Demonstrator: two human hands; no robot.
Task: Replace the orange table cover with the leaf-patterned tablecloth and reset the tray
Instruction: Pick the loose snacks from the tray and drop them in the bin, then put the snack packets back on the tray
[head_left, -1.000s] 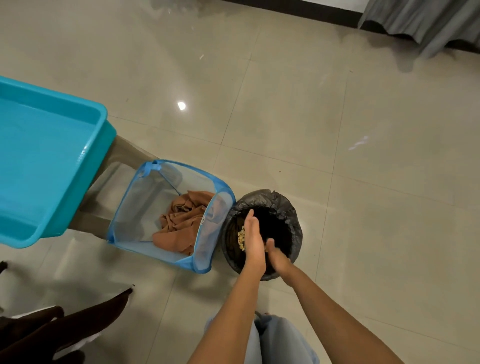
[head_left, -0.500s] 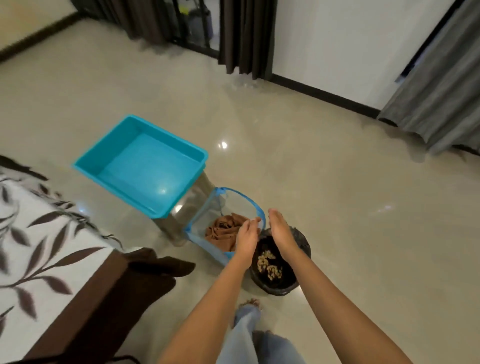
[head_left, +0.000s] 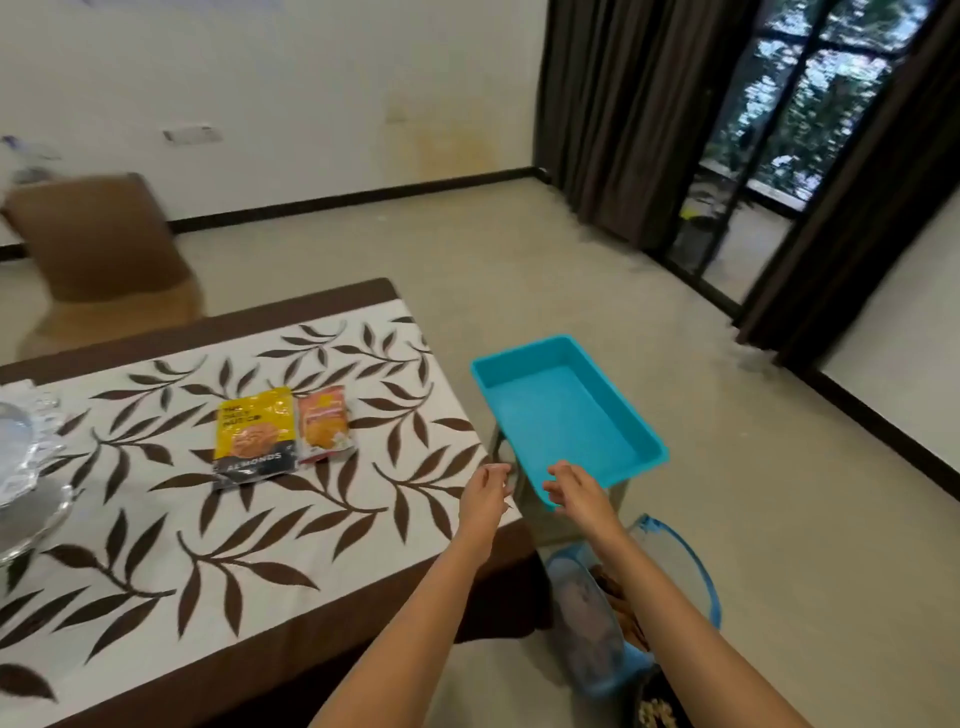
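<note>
**Leaf cloth on the bench, orange cover in the basket, both hands free**

The bench (head_left: 130, 597) fills the view from 7 to 10 o'clock, and the leaf-patterned tablecloth (head_left: 311, 519) lies flat over it, its dark brown border hanging down the near side. Dark curtains (head_left: 623, 119) frame a window at 1 to 2 o'clock. A brown chair (head_left: 98, 244), blurred, stands beyond the far edge of the bench at 10 o'clock.

The turquoise tray (head_left: 561, 410) sits on a small grey stool (head_left: 621, 496) at 3 o'clock of the bench, just off its corner, with nothing inside. On the floor at 5 o'clock stands a blue mesh basket (head_left: 691, 566); the orange table cover (head_left: 615, 597) lies bunched in it, partly hidden by the right forearm. A black bin (head_left: 657, 714) holding pale scraps shows at the bottom edge, just beside the basket.

A glass dish (head_left: 31, 457) rests on the cloth at the 9 o'clock edge. Near the middle of the cloth lie a yellow almond packet (head_left: 254, 434) and, touching its right side, an orange packet (head_left: 323, 423).

The left hand (head_left: 485, 491) hovers over the corner of the bench, fingers loosely curled and holding nothing. The right hand (head_left: 571, 486) is likewise loosely curled and unladen, in front of the tray's near rim; whether it touches the rim cannot be told.
</note>
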